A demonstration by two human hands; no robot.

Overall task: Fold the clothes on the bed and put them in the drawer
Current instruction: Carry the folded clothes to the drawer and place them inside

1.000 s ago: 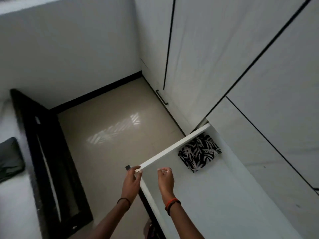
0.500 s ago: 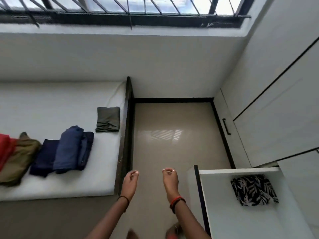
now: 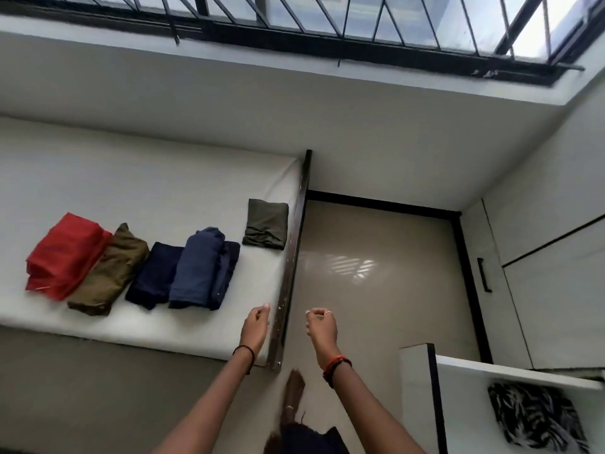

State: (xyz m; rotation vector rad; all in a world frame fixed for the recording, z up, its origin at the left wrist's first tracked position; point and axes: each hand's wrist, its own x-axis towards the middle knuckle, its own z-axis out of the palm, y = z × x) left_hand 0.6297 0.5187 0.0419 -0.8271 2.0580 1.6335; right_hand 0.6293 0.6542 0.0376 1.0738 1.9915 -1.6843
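On the white bed lie several folded clothes: a red one, an olive-brown one, a dark navy one, a blue one and a small dark green one near the bed's right edge. The open white drawer at the lower right holds a folded black-and-white leaf-print cloth. My left hand hovers over the bed's near right corner, fingers loosely curled, holding nothing. My right hand hangs over the floor, also loosely curled and empty.
A dark bed frame rail runs between bed and beige tiled floor. White wardrobe doors with a black handle stand at the right. A barred window runs along the top. My foot shows below.
My view swung left from the drawer to the bed. Both hands left the drawer's front edge and now hover empty between bed and drawer.
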